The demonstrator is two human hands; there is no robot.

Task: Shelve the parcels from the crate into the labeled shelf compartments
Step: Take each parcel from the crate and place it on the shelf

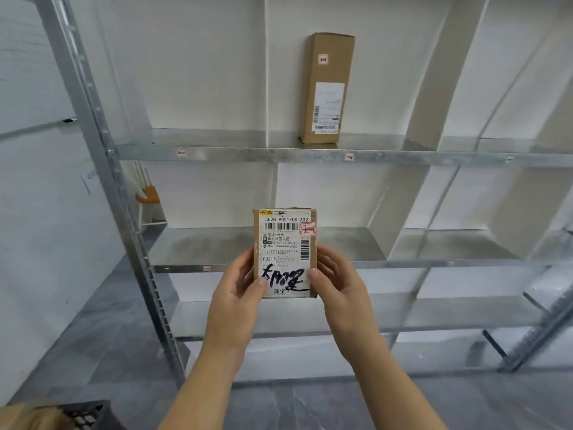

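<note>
A small brown parcel [285, 243] with a white shipping label and a red-boxed handwritten number is held upright in front of the metal shelf [279, 155]. My left hand [238, 287] grips its lower left edge, thumb on the label. My right hand [338, 283] grips its lower right edge, thumb on the label too. A tall brown parcel [327, 88] stands upright on the upper shelf board, above a small tag [349, 157]. The black crate [83, 414] shows at the bottom left corner.
Small compartment tags [181, 153] [206, 268] sit on the shelf front edges. White dividers [415, 193] split the shelf boards into compartments. A shelf upright [102, 169] runs down the left. A second rack [545, 305] is at the right, and a stool [148, 197] stands behind the shelf.
</note>
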